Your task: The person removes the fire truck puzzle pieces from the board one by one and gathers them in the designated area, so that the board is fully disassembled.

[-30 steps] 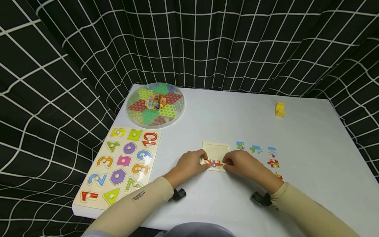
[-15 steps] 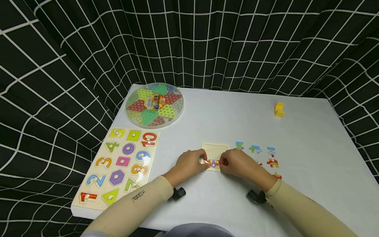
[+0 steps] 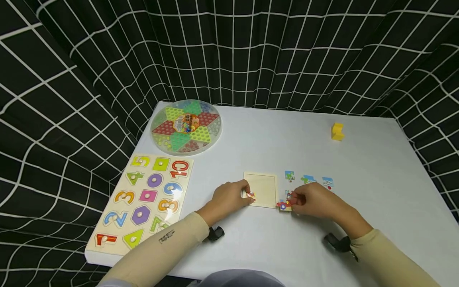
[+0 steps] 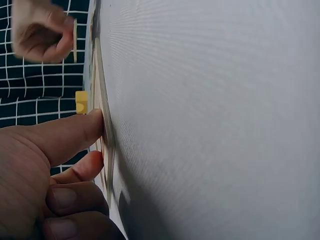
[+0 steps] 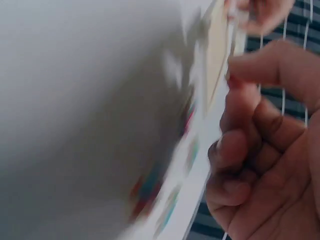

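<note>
My left hand (image 3: 229,197) is at the lower left corner of a small square wooden puzzle tray (image 3: 263,182). Its thumb and index finger pinch a small red-and-yellow jigsaw piece (image 3: 252,195), mostly covered by the fingers. In the left wrist view, the thumb lies against the edge of the tray (image 4: 102,95). My right hand (image 3: 312,201) holds a red jigsaw piece with a blue wheel (image 3: 284,205) between thumb and index finger, just beyond the tray's lower right corner. The right wrist view is blurred; that hand's other fingers are curled there.
Several loose jigsaw pieces lie right of the tray, including a blue-and-green one (image 3: 289,175) and a sky piece (image 3: 328,182). A number-and-shape board (image 3: 148,195) and a round Chinese checkers set (image 3: 186,127) are on the left. A yellow block (image 3: 337,131) stands at the far right.
My right hand has shifted right, off the tray, taking the wheel piece with it. The tray's lower middle, where that piece was, now shows bare wood. My left hand stays in place.
</note>
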The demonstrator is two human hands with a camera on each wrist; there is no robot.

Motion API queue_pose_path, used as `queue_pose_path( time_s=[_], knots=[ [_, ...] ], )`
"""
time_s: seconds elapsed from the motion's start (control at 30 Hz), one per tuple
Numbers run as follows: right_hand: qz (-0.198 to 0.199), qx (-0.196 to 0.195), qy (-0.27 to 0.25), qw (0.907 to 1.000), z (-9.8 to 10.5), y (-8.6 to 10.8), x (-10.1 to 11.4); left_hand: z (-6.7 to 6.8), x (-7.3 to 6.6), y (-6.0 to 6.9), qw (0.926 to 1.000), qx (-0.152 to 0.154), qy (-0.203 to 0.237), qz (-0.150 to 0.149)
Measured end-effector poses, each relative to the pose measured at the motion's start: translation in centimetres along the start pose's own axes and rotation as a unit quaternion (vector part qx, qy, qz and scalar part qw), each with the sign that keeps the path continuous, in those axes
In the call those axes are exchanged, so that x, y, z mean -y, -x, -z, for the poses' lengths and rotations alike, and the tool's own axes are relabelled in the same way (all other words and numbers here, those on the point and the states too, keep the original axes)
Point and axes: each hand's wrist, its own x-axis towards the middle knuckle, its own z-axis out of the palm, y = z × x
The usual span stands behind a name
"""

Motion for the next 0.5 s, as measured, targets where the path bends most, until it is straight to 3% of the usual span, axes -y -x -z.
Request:
queue_pose_path(
  time_s=[0.27, 0.5],
  knots=[
    [-0.042, 0.023, -0.041, 0.9980, 1.8, 4.5, -3.4, -0.2, 0.1, 0.0, 0.9997, 0.015, 0.004, 0.017],
    [-0.067, 0.036, -0.049, 0.9959, 1.8, 6.1, -5.1, -0.1, 0.0, -0.2, 0.9995, 0.026, 0.001, 0.016]
  ],
)
